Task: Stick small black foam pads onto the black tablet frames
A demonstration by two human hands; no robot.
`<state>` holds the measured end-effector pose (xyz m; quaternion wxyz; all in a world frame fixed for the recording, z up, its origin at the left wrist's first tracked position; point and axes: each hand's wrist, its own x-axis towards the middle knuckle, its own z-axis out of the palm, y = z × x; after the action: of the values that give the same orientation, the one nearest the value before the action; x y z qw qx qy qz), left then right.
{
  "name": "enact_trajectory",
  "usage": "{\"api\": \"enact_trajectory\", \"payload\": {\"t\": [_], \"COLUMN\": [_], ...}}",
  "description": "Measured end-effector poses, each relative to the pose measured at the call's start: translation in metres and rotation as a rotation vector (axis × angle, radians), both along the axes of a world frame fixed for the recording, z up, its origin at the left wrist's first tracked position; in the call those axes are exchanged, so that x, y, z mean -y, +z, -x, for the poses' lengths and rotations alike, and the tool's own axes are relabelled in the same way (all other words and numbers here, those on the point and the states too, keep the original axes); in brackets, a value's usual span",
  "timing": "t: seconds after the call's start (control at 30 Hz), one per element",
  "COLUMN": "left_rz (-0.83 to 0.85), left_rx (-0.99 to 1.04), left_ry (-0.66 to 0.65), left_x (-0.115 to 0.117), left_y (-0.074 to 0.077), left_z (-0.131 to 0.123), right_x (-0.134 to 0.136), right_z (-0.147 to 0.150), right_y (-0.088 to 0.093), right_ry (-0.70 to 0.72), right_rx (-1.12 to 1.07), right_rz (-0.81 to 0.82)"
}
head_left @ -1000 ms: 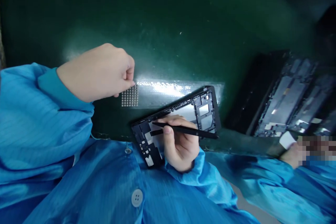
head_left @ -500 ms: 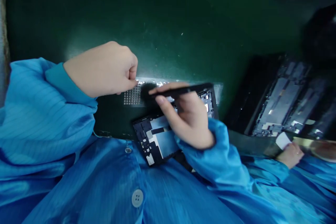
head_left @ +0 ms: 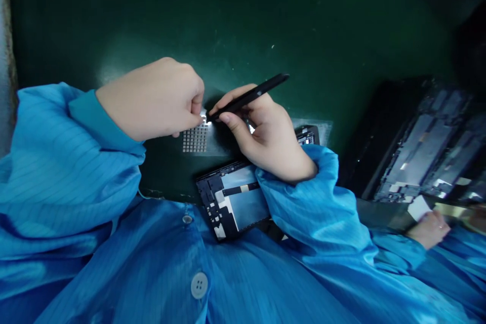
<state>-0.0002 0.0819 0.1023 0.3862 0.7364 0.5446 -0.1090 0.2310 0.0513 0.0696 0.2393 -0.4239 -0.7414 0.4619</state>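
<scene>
Two hands meeting over the clear film strip with its grid of small grey squares (head_left: pixel 195 138), near the front edge of the dark green worktop (head_left: pixel 266 20). Left hand (head_left: pixel 152 98) curled, grip pinching the strip's top edge. Right hand (head_left: pixel 266 134) pinching slim black tweezers (head_left: pixel 246 97), long axis slanting up and right, tip touching the same spot; black phone frame (head_left: pixel 235 202) under the right wrist.

Dark green worktop (head_left: pixel 266 5); black slim tweezers (head_left: pixel 248 95); clear film sheet with grid of small silvery squares (head_left: pixel 195 138); black phone frame with pale grey panels (head_left: pixel 233 203); striped blue smock sleeves (head_left: pixel 68 162).
</scene>
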Motion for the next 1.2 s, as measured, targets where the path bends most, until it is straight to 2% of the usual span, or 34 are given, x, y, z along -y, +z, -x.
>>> {"api": "enact_trajectory", "payload": {"t": [0.07,0.13,0.23,0.3,0.37,0.47,0.6,0.67,0.77,0.83,0.9,0.97,1.1,1.2], "left_rz": [0.004,0.008,0.017,0.025,0.022,0.018,0.047,0.061,0.059,0.055,0.054,0.049,0.041,0.047], "left_rx": [0.005,-0.009,-0.045,-0.052,-0.040,-0.004,0.011,-0.035,-0.069,-0.054,-0.051,-0.058,-0.010,0.007], "left_ry": [0.007,0.015,0.007,-0.002,-0.002,0.017,0.061,0.067,0.060,0.053,0.044,0.030,-0.005,-0.029], "left_x": [0.000,0.000,-0.001,-0.002,-0.002,-0.002,-0.002,-0.002,-0.003,-0.003,-0.003,-0.002,-0.002,-0.002], "left_y": [0.000,0.000,0.003,0.004,0.004,0.002,0.001,0.002,0.005,0.005,0.005,0.005,0.003,0.003], "left_z": [0.000,-0.001,-0.002,-0.001,0.001,0.004,0.004,0.002,-0.001,-0.001,0.000,0.001,0.005,0.005], "right_x": [0.006,0.025,0.078,0.114,0.139,0.150,0.144,0.144,0.146,0.137,0.114,0.079,0.013,-0.002], "right_z": [-0.002,-0.008,-0.019,-0.023,-0.021,-0.013,-0.009,-0.011,-0.015,-0.016,-0.015,-0.013,-0.007,-0.007], "right_y": [0.003,0.007,0.010,0.006,0.000,-0.009,-0.012,-0.008,0.006,0.018,0.028,0.029,0.009,-0.007], "right_ry": [-0.052,-0.184,-0.489,-0.633,-0.675,-0.655,-0.652,-0.605,-0.490,-0.438,-0.372,-0.242,0.012,0.069], "right_rx": [-0.044,-0.110,-0.128,-0.122,-0.128,-0.131,-0.165,-0.157,-0.010,0.069,0.065,0.034,-0.021,-0.045], "right_rz": [0.031,0.081,0.038,-0.035,-0.090,-0.116,-0.081,-0.110,-0.190,-0.186,-0.149,-0.104,-0.054,-0.048]}}
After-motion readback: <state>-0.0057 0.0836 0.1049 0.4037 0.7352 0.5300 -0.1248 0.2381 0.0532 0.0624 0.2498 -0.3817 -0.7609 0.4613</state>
